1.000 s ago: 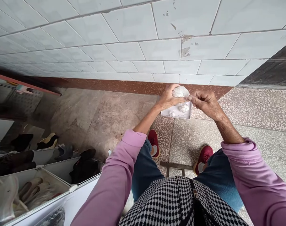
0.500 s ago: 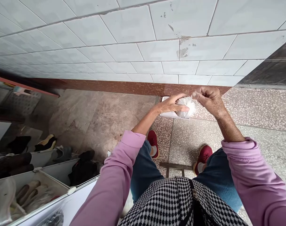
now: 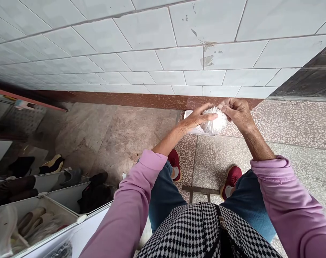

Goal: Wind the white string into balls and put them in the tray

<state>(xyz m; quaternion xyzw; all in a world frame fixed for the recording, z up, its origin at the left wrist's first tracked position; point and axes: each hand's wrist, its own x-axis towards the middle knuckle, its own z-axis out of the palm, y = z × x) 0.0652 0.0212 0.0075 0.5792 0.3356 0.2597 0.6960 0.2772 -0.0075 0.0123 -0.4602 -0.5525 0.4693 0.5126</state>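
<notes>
Cupping a fringed white ball (image 3: 218, 124) at about three o'clock in the head view, the left hand (image 3: 197, 118) lies along the ball's nine-o'clock side, its thumb and fingers curled around it. The right hand (image 3: 238, 114) reaches in from the two-o'clock side, its thumb and forefinger pinching the ball's upper edge; which strand they grip is too small to tell. The ball partly covers a shallow white box (image 3: 199, 130), which shows at its eight o'clock; whether they touch I cannot tell. Behind, toward twelve, rises a wall (image 3: 146, 28) of pale tiles with a brown band (image 3: 120, 99) at its foot. Red shoes (image 3: 233, 177) stand on the speckled floor (image 3: 208, 156) at about four and five o'clock, with a dark bar (image 3: 200, 189) between and below them. A divided rack (image 3: 81, 218) holding footwear sits at eight o'clock.
</notes>
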